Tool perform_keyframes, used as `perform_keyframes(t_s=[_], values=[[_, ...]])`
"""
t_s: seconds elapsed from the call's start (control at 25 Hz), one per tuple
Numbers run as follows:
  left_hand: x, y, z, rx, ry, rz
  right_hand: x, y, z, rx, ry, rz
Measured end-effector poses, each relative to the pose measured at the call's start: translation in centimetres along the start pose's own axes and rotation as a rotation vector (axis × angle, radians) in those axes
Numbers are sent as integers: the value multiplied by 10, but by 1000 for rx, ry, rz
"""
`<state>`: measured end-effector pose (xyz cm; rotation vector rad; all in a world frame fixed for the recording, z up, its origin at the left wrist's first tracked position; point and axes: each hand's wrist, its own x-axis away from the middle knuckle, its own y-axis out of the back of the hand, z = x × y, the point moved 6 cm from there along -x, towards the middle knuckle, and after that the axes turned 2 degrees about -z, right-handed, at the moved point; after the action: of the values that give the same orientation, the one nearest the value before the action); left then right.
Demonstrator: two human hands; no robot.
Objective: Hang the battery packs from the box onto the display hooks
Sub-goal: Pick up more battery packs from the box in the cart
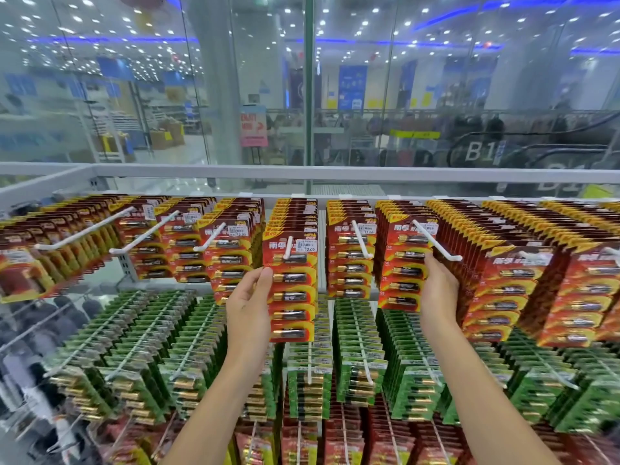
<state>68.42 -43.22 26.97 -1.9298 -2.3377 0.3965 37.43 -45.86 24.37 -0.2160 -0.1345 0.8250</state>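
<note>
Red-and-yellow battery packs hang in rows on white display hooks across the top of the rack. My left hand (250,302) grips the left edge of the front red pack (291,286) on the middle hook (288,248); that pack hangs on the hook near its tip. My right hand (439,290) presses against the right edge of the red packs (404,263) on the hook to the right (436,243), fingers curled on the stack. No box is in view.
Green battery packs (359,357) fill the hooks in the row below, and more red packs hang at the bottom. A grey rail (302,172) tops the rack. Behind it a glass wall shows the shop floor and an escalator.
</note>
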Motion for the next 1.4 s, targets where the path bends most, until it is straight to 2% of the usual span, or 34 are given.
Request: perform_keyframes(t_s=[0.16,0.44,0.84,1.08,1.28,1.32,1.4], values=[[-8,3,5,-64,-89,-45,5,1,-4,80,7,8],[-10,24,28,-73,-105,-105,25,14,-23,137,45,-100],[46,50,91,-15,120,-49,114,61,-63,274,2,-94],[123,5,171,-31,289,232,177,165,-103,285,25,-308],[202,-56,230,-188,427,562,231,278,-129,269,-87,-566],[212,-67,243,-252,452,660,241,301,-131,253,-107,-616],[243,-98,264,-371,593,1025,261,349,-134,242,-130,-718]])
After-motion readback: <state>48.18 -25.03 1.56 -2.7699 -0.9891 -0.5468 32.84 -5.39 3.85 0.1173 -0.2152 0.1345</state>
